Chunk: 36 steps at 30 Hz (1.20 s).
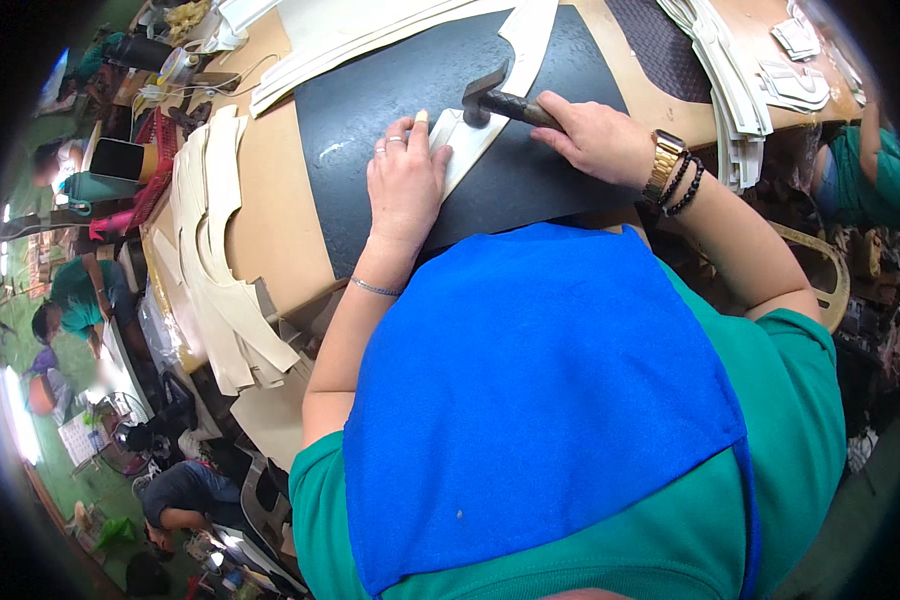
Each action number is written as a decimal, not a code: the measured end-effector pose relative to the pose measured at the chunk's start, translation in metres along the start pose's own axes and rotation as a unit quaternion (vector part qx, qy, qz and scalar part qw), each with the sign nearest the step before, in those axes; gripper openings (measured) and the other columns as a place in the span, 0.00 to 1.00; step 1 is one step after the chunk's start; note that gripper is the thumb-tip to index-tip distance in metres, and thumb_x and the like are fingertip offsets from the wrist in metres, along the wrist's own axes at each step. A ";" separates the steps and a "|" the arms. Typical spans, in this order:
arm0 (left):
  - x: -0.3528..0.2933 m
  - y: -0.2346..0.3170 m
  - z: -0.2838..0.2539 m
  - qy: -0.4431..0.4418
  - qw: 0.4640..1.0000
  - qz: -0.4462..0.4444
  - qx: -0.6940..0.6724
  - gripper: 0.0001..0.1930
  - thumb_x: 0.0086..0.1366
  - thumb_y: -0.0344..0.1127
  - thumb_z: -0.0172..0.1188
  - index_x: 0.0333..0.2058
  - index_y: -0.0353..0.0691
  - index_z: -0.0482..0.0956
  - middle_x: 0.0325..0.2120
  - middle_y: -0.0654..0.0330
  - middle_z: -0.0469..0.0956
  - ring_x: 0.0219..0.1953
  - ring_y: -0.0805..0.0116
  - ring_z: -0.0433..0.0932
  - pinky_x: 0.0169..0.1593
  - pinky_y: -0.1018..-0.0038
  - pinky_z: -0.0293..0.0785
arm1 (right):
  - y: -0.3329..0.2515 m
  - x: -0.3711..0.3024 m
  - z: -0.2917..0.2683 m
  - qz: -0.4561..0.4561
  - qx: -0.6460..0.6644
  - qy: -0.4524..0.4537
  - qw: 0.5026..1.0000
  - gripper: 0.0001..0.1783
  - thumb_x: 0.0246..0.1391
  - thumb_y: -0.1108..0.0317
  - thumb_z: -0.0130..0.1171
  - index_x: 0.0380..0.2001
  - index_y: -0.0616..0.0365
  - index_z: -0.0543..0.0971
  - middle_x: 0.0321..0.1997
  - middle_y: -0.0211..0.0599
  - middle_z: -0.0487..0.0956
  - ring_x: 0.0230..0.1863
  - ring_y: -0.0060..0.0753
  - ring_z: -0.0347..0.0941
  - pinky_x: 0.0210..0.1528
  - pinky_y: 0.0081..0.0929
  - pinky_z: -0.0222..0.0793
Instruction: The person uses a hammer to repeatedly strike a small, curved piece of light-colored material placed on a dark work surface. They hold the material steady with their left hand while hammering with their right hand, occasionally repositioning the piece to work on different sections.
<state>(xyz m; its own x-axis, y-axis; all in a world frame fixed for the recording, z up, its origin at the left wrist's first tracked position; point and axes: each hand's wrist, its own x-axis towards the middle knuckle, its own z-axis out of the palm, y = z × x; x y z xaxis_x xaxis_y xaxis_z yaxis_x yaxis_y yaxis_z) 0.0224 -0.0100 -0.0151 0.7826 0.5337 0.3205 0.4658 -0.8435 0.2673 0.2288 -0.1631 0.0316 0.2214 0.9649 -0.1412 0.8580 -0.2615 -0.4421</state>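
Observation:
My right hand (605, 145) is closed around the dark handle of a hammer (485, 95). The hammer's head rests on or just above a long curved white piece (535, 40), which looks like leather or a similar sheet. My left hand (405, 185) lies with its fingers stretched out at the left edge of that piece, the fingertips close to a folded edge. Beneath both is a black work mat (360, 150) on the tan table. A pale covering sits on one fingertip of the left hand.
Cream cut pieces (210, 220) hang over the table's left edge, and a white stack (735, 110) hangs at the right. Long white strips (340, 50) lie along the mat's far side. A red basket (155, 165) stands at left; people work further left and right.

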 end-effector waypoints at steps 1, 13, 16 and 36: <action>-0.001 0.001 0.001 0.002 1.000 -0.019 -0.004 0.14 0.62 0.40 0.62 0.44 0.41 0.82 0.43 0.54 0.76 0.47 0.55 0.75 0.50 0.61 0.72 | 0.001 -0.001 0.002 -0.001 0.013 0.008 1.000 0.17 0.66 0.53 0.48 0.44 0.57 0.65 0.31 0.57 0.78 0.36 0.63 0.75 0.38 0.51 0.69; 0.020 -0.002 0.003 -0.051 0.966 -0.102 -0.232 0.10 0.62 0.33 0.62 0.41 0.37 0.83 0.35 0.53 0.81 0.34 0.61 0.82 0.40 0.71 0.77 | 0.005 -0.006 0.016 0.004 0.049 0.030 0.998 0.17 0.66 0.54 0.48 0.43 0.58 0.65 0.32 0.58 0.77 0.37 0.64 0.74 0.38 0.52 0.68; 0.014 0.000 0.006 -0.028 0.995 -0.009 -0.099 0.09 0.64 0.34 0.58 0.40 0.39 0.83 0.35 0.53 0.79 0.38 0.56 0.80 0.43 0.66 0.77 | -0.004 0.001 0.001 -0.006 0.022 0.027 0.999 0.17 0.66 0.54 0.48 0.44 0.57 0.65 0.31 0.57 0.77 0.36 0.64 0.74 0.37 0.52 0.68; -0.007 -0.022 -0.028 -0.119 0.972 -0.007 -0.203 0.15 0.58 0.32 0.63 0.44 0.35 0.81 0.35 0.53 0.78 0.34 0.61 0.78 0.41 0.70 0.74 | -0.016 0.025 0.009 -0.097 0.027 0.034 0.994 0.20 0.64 0.54 0.51 0.51 0.56 0.67 0.34 0.55 0.78 0.39 0.60 0.76 0.39 0.49 0.70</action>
<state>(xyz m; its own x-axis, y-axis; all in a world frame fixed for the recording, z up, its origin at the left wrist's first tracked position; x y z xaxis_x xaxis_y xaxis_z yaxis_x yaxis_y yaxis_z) -0.0047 0.0065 0.0025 0.8737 0.4744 0.1075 0.3133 -0.7179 0.6217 0.2162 -0.1354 0.0276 0.0870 0.9961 0.0115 0.8624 -0.0696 -0.5015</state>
